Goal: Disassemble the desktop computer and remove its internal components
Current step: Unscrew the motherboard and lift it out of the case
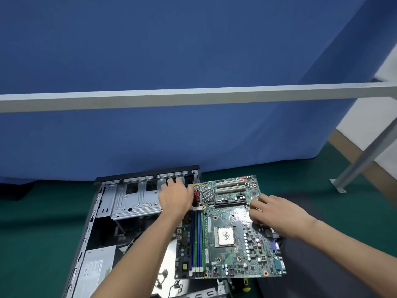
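A green motherboard with blue and green memory slots and a bare processor sits tilted, partly out over the right side of the open black computer case. My left hand grips the board's far left edge, fingers curled over it. My right hand grips the board's right edge near the rear ports. A silver drive cage sits in the case's far end, and a grey power supply lies in its near left corner.
The case lies on a green floor against a blue partition. A grey metal bar crosses above, with a slanted leg bolted down at the right. A yellow-handled tool pokes out below the board.
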The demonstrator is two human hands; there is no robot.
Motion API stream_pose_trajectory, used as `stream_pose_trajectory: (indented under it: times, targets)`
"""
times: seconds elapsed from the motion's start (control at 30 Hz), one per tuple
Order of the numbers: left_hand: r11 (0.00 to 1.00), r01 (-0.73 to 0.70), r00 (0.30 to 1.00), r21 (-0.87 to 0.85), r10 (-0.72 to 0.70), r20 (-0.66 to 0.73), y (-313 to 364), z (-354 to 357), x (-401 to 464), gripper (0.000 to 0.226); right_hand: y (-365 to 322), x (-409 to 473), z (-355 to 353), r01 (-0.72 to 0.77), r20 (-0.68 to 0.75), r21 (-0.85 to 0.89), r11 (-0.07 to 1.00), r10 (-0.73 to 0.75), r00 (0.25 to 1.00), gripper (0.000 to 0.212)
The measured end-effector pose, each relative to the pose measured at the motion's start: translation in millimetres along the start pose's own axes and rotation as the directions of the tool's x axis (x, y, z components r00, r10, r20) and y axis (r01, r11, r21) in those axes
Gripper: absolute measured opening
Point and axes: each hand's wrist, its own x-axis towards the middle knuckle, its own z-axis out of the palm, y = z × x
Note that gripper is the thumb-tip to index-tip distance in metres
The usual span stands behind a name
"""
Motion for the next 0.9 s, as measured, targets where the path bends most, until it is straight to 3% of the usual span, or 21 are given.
stream_pose_trajectory:
  times: [0.1,0.17,0.33,0.47,0.53,0.67,0.83,0.9]
  targets:
    - [0.972,-0.058,0.998,0.228,0.057,0.010,0.0,5.3,14.8,0.046,-0.5,2.2,-0.6,-0.013,0.033,0.020,1.000,0.012,0.999,0.036]
    - [0.961,-0.081,0.996,0.266,0.071,0.048,-1.7,8.4,23.0,0.049,0.5,2.4,-0.5,-0.022,0.050,0.046,0.999,0.020,0.999,0.037]
    - [0.995,0.040,0.949,-0.092,-0.009,0.316,-6.7,18.6,33.9,0.059,-1.9,2.1,-0.6,-0.040,0.094,0.030,0.999,0.037,0.995,0.041]
    - [0.995,0.017,0.948,-0.096,0.015,0.318,-6.2,19.1,40.2,0.054,-6.3,-1.3,-12.2,-0.001,0.011,0.008,1.000,0.001,1.000,0.036]
    - [0.994,0.001,0.950,-0.106,0.032,0.310,-5.1,19.5,43.3,0.049,-7.8,-4.9,-18.1,-0.017,-0.037,-0.007,1.000,0.017,0.999,0.046]
    - [0.994,-0.045,0.966,-0.096,0.068,0.251,2.1,22.7,44.7,0.042,-9.9,-7.3,-18.1,-0.005,0.004,-0.077,0.997,0.005,1.000,0.049]
    - [0.988,-0.107,0.971,-0.113,0.129,0.202,11.9,27.5,48.9,0.042,-9.9,-12.9,-19.0,-0.073,0.059,-0.005,0.997,0.074,0.996,0.032]
    - [0.973,-0.122,0.971,-0.196,0.158,0.177,8.7,32.9,49.9,0.040,-7.9,-15.1,-11.6,-0.063,0.125,0.019,0.998,0.060,0.990,0.025]
